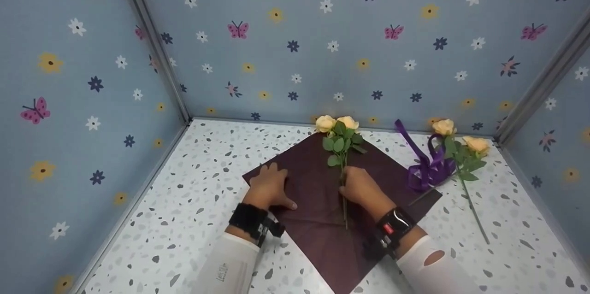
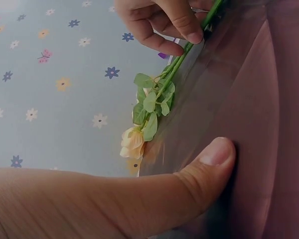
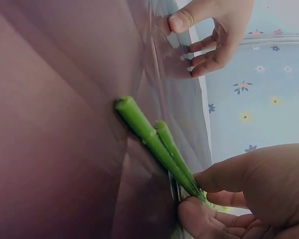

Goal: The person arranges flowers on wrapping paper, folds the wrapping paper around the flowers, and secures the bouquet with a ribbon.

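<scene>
L hand (image 1: 268, 188) spread on dark sheet (image 1: 313, 188); 2 roses (image 1: 339, 144) pinched in R hand (image 1: 364, 187).
Sheet's prob. steadied near left corner so it lies flat; stems (image 1: 345, 215) are gripped low, blooms (image 1: 325, 124) at far corner, prob. for alignment; ribbon (image 1: 431, 175) & 2 spare roses (image 1: 469, 165) are set at right, prob. for easy reach.

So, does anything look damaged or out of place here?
Yes: the right sleeve has an oval opening baring skin, perhaps a tear or a thumbhole. The purple ribbon lies in a loose tangle. The maroon wrapping paper is creased, with no tear visible.
</scene>
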A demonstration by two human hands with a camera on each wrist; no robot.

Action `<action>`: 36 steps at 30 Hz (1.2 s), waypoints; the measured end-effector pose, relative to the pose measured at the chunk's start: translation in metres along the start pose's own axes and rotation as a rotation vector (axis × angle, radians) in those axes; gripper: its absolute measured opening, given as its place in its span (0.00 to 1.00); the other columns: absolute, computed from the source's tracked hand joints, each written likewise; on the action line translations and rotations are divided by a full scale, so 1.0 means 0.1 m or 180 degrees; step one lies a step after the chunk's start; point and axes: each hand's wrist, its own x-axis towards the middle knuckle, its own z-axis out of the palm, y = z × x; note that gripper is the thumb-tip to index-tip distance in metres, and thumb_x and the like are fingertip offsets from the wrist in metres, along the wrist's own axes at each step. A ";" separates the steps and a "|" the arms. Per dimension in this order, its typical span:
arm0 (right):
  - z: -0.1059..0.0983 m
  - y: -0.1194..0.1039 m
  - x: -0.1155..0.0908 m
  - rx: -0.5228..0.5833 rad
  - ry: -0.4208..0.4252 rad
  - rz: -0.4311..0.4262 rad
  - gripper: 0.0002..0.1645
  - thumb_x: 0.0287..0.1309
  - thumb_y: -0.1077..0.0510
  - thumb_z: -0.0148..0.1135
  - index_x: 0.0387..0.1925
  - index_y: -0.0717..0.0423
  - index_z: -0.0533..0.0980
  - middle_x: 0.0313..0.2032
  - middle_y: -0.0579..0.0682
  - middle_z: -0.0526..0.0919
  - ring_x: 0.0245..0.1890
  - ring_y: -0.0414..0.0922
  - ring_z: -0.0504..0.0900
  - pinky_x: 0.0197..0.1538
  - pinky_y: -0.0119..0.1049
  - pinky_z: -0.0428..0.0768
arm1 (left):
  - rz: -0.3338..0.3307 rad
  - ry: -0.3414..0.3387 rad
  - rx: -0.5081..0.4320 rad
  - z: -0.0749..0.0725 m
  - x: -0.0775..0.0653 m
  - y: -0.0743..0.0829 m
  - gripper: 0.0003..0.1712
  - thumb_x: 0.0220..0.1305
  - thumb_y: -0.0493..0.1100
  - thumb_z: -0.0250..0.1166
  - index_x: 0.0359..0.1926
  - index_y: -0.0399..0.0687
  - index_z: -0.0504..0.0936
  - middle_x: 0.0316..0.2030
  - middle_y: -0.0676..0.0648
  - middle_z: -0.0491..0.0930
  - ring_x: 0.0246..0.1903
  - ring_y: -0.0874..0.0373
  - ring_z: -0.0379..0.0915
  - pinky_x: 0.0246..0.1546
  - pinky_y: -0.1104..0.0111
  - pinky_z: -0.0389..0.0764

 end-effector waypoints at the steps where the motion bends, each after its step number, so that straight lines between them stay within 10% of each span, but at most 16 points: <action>1: -0.01 0.00 0.01 0.0014 -0.0002 0.0009 0.10 0.57 0.59 0.73 0.39 0.56 0.80 0.35 0.53 0.84 0.35 0.49 0.81 0.41 0.47 0.83 | 0.0000 -0.0002 0.0004 0.00 0.00 0.00 0.65 0.35 0.70 0.87 0.74 0.51 0.74 0.69 0.38 0.68 0.69 0.38 0.63 0.59 0.34 0.77; 24: 0.01 0.04 0.05 0.0432 -0.0165 0.0166 0.13 0.59 0.59 0.77 0.38 0.57 0.79 0.31 0.54 0.84 0.22 0.44 0.84 0.25 0.36 0.83 | -0.0019 -0.0001 0.0004 0.04 0.00 0.05 0.63 0.36 0.70 0.87 0.73 0.53 0.75 0.67 0.40 0.70 0.67 0.40 0.65 0.58 0.35 0.78; 36: -0.19 0.26 -0.06 0.0430 0.0024 0.0095 0.16 0.65 0.50 0.71 0.44 0.58 0.84 0.35 0.55 0.88 0.30 0.48 0.87 0.38 0.44 0.87 | -0.0018 0.0023 0.0064 0.04 0.01 0.03 0.63 0.35 0.70 0.87 0.72 0.52 0.75 0.66 0.40 0.70 0.67 0.40 0.66 0.57 0.36 0.78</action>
